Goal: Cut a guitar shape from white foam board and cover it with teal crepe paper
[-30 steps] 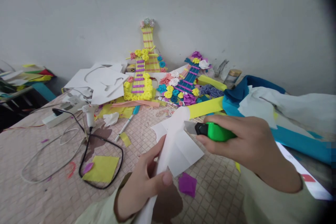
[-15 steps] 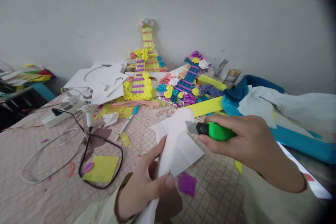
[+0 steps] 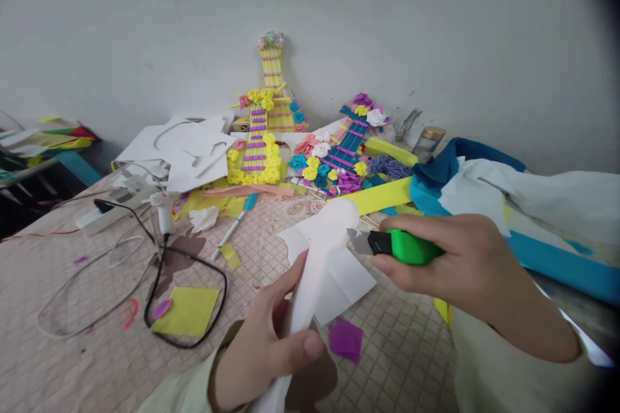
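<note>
My left hand [image 3: 268, 342] grips a long white piece with a rounded far end [image 3: 322, 258], looking like foam or board, tilted up from the table. My right hand [image 3: 450, 271] is closed around a green utility knife [image 3: 414, 246] with a black tip. Its blade [image 3: 359, 242] points left and meets the right edge of the white piece near the rounded end; a small shaving seems to sit at the blade. Beneath lies a folded white sheet [image 3: 346, 287], partly covered by the piece. A purple paper scrap [image 3: 345, 339] lies nearer me.
Paper-flower-trimmed model guitars, one yellow [image 3: 254, 155] and one blue [image 3: 346, 148], lean at the wall. A white glue gun [image 3: 163, 210] with a looping black cable stands left, near a power strip [image 3: 113, 210]. Blue paper [image 3: 557, 258] and a lidded jar [image 3: 429, 142] are right.
My right hand has drawn the knife slightly to the right, and a bit of shaving now shows at the blade. My left hand and the white piece stay nearly still.
</note>
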The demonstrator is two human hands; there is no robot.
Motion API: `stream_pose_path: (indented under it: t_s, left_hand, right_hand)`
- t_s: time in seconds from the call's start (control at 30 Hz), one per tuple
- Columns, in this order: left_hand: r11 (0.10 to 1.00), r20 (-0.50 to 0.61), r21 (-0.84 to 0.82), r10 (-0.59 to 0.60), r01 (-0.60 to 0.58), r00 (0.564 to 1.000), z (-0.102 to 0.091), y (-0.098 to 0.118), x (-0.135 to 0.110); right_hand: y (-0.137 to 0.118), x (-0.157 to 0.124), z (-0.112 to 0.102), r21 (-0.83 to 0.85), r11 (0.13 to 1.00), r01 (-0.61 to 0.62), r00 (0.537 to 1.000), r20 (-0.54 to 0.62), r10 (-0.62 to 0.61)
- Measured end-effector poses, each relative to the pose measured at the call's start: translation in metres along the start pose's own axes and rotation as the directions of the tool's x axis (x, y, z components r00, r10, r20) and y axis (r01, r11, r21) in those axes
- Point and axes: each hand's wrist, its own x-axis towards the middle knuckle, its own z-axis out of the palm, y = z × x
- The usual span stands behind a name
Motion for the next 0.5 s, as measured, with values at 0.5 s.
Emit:
stream_pose_path:
  t_s: [0.5]
  left_hand:
    - [1.000,0.021,0.008,0.009,-0.009,1.000,0.001,0.000,-0.003]
  right_hand:
    - [0.006,0.000,-0.006,0.038,0.999,-0.006,1.000,0.031,0.005]
